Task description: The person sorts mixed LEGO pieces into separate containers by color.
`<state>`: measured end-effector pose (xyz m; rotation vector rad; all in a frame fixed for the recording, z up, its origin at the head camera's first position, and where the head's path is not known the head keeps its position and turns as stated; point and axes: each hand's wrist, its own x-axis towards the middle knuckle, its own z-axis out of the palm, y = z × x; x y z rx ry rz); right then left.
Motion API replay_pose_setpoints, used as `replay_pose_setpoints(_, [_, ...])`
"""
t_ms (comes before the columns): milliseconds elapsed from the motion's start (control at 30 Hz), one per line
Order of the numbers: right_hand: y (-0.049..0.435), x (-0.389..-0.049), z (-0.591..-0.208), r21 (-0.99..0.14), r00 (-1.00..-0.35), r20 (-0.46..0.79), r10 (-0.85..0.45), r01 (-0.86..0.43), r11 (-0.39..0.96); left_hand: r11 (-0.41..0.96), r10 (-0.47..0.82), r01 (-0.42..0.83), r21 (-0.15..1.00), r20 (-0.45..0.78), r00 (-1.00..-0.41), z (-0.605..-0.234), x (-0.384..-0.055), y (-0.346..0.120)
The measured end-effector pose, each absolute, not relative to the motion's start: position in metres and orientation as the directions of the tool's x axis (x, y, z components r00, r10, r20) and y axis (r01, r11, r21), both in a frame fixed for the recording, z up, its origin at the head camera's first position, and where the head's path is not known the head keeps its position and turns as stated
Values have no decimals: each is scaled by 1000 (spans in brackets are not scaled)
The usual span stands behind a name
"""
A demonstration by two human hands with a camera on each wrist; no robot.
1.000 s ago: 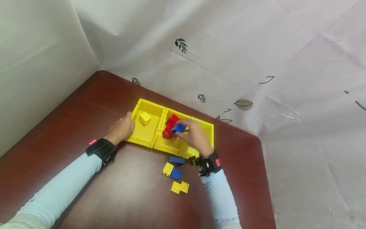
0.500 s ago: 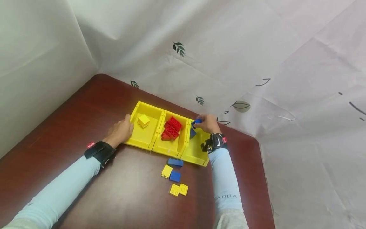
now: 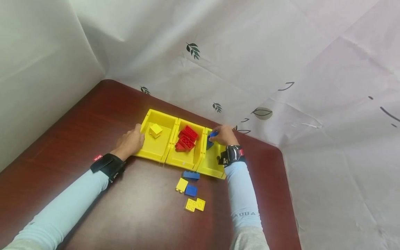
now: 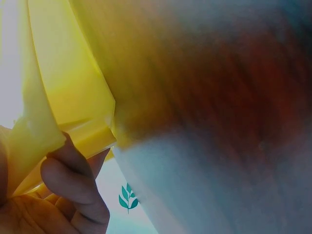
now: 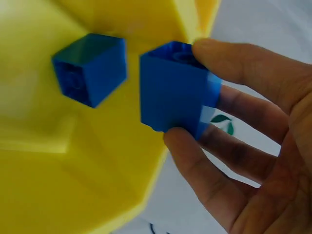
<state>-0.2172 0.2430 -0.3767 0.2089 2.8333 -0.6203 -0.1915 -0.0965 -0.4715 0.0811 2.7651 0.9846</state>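
Note:
My left hand grips the left wall of a yellow three-part box, fingers curled over its rim in the left wrist view. At the box's far right, my right hand pinches a blue toy brick between thumb and fingertips, above the right compartment. Another blue brick lies inside that compartment, apart from the held one. Several red bricks are heaped in the middle compartment. Yellow brickwork sits in the left one; whether it is one brick or stacked, I cannot tell.
In front of the box on the brown table lie a long blue brick, a yellow brick, a smaller blue brick and two touching yellow pieces. White sheeting hangs behind the table.
My right hand has carried the blue brick rightward from over the middle compartment to the right compartment, then lowered it slightly. The left hand has stayed on the box wall.

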Motion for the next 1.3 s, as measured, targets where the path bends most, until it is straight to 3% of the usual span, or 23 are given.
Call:
replay_pose_setpoints(167, [244,-217,-391,-353,-937,-321,142,257,900,772,128,-9,635,-170,-977,-469,-191,-97])
replay_pose_setpoints(967, [249,-219,-400,-344,-933,-334,133,253,904,776,125,-3,631,-159,-979,-469,-193,-96])
replay_pose_setpoints(1300, [252,-212,-395,-330,-957,-263,123,209,921,778,126,-9,628,-169,-978,-470,-191,-97])
